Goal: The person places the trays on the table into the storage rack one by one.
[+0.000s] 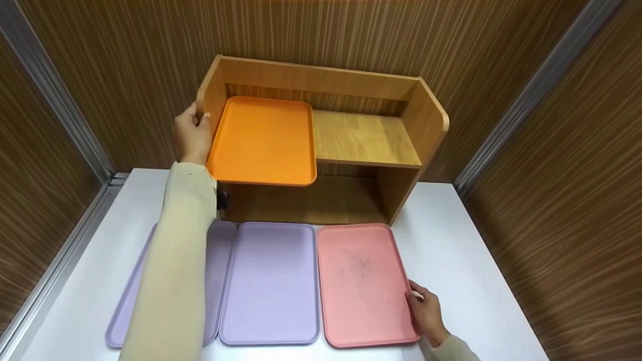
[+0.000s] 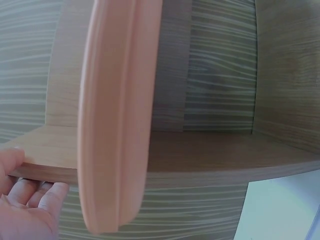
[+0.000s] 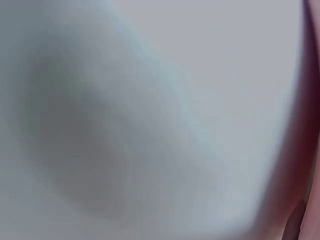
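My left hand [image 1: 193, 134] grips the front edge of the left side panel [image 1: 213, 93] of a wooden shelf unit. In the left wrist view, the thumb lies on one face of the panel [image 2: 50, 147] and the fingers curl against the other. Beside that hand, an orange tray [image 1: 266, 140] rests on the upper shelf, its front jutting past the shelf edge. My right hand [image 1: 426, 311] pinches the right rim of a pink tray [image 1: 366, 286] lying on the table. The right wrist view is mostly blurred, with a dark reddish edge along its right side.
A lilac tray [image 1: 271, 283] lies left of the pink one; another lilac tray [image 1: 220, 281] is partly hidden by my left sleeve [image 1: 173, 265]. The upper shelf's right half [image 1: 363, 138] is bare wood. Wood-grain walls [image 1: 551, 190] enclose the white table [image 1: 451, 240].
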### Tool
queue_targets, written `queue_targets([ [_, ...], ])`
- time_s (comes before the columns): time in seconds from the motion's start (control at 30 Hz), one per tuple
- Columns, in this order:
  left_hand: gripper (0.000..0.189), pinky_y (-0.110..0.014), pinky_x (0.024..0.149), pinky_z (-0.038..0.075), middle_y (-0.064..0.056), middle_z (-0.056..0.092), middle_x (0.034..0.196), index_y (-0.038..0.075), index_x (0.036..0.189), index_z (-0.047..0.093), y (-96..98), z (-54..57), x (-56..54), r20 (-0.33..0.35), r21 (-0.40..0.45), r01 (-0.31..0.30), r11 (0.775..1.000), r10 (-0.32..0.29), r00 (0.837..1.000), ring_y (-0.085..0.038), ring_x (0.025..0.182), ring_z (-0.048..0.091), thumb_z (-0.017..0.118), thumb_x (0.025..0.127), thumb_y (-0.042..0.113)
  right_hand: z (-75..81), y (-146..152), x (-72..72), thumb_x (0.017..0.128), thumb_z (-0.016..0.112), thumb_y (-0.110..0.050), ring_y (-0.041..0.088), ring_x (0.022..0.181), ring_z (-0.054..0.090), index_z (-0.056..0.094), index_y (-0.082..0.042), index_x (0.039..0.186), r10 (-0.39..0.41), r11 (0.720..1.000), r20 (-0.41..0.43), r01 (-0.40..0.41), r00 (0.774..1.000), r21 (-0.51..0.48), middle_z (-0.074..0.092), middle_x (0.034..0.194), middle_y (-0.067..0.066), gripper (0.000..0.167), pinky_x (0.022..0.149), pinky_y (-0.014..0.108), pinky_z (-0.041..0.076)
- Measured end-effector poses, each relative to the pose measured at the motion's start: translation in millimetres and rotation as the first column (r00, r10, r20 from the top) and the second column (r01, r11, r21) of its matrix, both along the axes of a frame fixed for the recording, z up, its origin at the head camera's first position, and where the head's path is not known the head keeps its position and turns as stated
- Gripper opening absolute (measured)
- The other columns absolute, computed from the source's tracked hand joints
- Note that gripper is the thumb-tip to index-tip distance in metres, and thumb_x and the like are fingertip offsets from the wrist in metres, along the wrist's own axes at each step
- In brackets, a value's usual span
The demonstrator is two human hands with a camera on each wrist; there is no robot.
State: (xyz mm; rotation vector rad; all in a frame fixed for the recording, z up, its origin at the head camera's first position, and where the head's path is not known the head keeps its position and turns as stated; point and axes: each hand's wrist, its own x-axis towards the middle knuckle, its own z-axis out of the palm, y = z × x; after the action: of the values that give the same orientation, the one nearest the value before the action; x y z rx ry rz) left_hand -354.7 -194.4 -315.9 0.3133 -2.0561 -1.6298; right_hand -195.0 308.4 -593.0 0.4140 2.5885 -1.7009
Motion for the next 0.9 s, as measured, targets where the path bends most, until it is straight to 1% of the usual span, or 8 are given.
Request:
queue_targets([
  [0.13, 0.039, -0.025, 0.101, 0.040, -0.014, 0.052, 0.135, 0.003, 0.136, 0.049, -0.4, 0.3, 0.2, -0.005, 0.012, 0.006, 1.000, -0.006, 1.000, -0.020, 0.122, 0.050, 0.048, 0.098, 0.008, 5.2, 2.8, -2.1, 0.096, 0.052, -0.007, 0.030, 0.115, 0.055, 0.048, 0.004, 0.134, 0.025, 0.998, 0.022, -0.023, 0.999, -0.065, 0.047, 0.137, 0.024, 0.041, 0.080, 0.024, 0.052],
  [0.33, 0.037, -0.026, 0.099, 0.042, -0.014, 0.055, 0.132, 0.004, 0.134, 0.052, -0.3, 0.3, -0.3, -0.003, -0.008, -0.008, 1.000, 0.008, 1.000, -0.020, 0.118, 0.052, 0.050, 0.097, 0.009, 13.3, 7.3, -3.6, 0.096, 0.052, -0.011, 0.031, 0.127, 0.044, 0.046, -0.001, 0.138, 0.052, 0.997, 0.053, -0.049, 0.997, -0.064, 0.045, 0.140, 0.020, 0.043, 0.089, 0.021, 0.047],
  [0.43, 0.036, -0.026, 0.098, 0.043, -0.013, 0.057, 0.130, 0.005, 0.132, 0.055, -0.8, 0.1, -0.2, -0.003, -0.020, -0.018, 1.000, 0.018, 1.000, -0.019, 0.115, 0.053, 0.050, 0.097, 0.010, 16.6, 9.2, -4.9, 0.097, 0.052, -0.013, 0.029, 0.127, 0.044, 0.046, -0.003, 0.138, 0.049, 0.997, 0.050, -0.046, 0.998, -0.061, 0.045, 0.140, 0.019, 0.043, 0.088, 0.018, 0.047],
  [0.53, 0.035, -0.026, 0.097, 0.043, -0.013, 0.058, 0.129, 0.006, 0.131, 0.056, -1.1, 0.2, 1.0, 0.003, -0.036, -0.022, 0.999, 0.022, 1.000, -0.019, 0.115, 0.054, 0.051, 0.097, 0.010, 18.6, 10.2, -5.5, 0.097, 0.052, -0.011, 0.025, 0.122, 0.049, 0.048, -0.001, 0.136, 0.038, 0.995, 0.016, -0.036, 0.999, -0.097, 0.047, 0.138, 0.020, 0.041, 0.085, 0.016, 0.047],
  [0.63, 0.035, -0.026, 0.097, 0.043, -0.013, 0.058, 0.129, 0.006, 0.131, 0.056, -0.9, 0.3, 2.0, 0.008, -0.052, -0.017, 0.999, 0.017, 1.000, -0.020, 0.115, 0.054, 0.051, 0.097, 0.011, 20.5, 11.4, -4.8, 0.097, 0.053, -0.011, 0.018, 0.112, 0.056, 0.048, 0.000, 0.135, 0.027, 0.990, -0.008, -0.028, 1.000, -0.138, 0.049, 0.135, 0.023, 0.041, 0.082, 0.016, 0.049],
  [0.67, 0.035, -0.027, 0.097, 0.043, -0.013, 0.058, 0.129, 0.007, 0.132, 0.056, -0.9, 0.5, 2.5, 0.014, -0.057, -0.016, 0.998, 0.017, 1.000, -0.020, 0.116, 0.054, 0.051, 0.097, 0.011, 21.2, 12.0, -4.5, 0.097, 0.052, -0.010, 0.016, 0.109, 0.057, 0.048, 0.001, 0.136, 0.027, 0.987, -0.012, -0.029, 1.000, -0.157, 0.049, 0.135, 0.023, 0.041, 0.082, 0.017, 0.049],
  [0.77, 0.036, -0.027, 0.098, 0.043, -0.013, 0.057, 0.130, 0.007, 0.133, 0.055, -0.7, 0.8, 2.9, 0.022, -0.061, -0.014, 0.998, 0.015, 1.000, -0.020, 0.117, 0.054, 0.051, 0.097, 0.012, 24.3, 13.7, -4.2, 0.097, 0.053, -0.014, 0.009, 0.103, 0.060, 0.048, 0.000, 0.136, 0.029, 0.987, -0.010, -0.030, 1.000, -0.155, 0.050, 0.134, 0.022, 0.042, 0.080, 0.017, 0.050],
  [0.9, 0.038, -0.026, 0.099, 0.042, -0.012, 0.055, 0.133, 0.007, 0.135, 0.052, -0.7, 0.8, 2.3, 0.029, -0.060, -0.010, 0.998, 0.012, 1.000, -0.020, 0.119, 0.052, 0.050, 0.097, 0.012, 29.2, 16.1, -3.6, 0.097, 0.054, -0.018, 0.008, 0.098, 0.063, 0.048, -0.001, 0.136, 0.022, 0.985, -0.005, -0.022, 1.000, -0.171, 0.052, 0.133, 0.020, 0.043, 0.078, 0.020, 0.052],
])
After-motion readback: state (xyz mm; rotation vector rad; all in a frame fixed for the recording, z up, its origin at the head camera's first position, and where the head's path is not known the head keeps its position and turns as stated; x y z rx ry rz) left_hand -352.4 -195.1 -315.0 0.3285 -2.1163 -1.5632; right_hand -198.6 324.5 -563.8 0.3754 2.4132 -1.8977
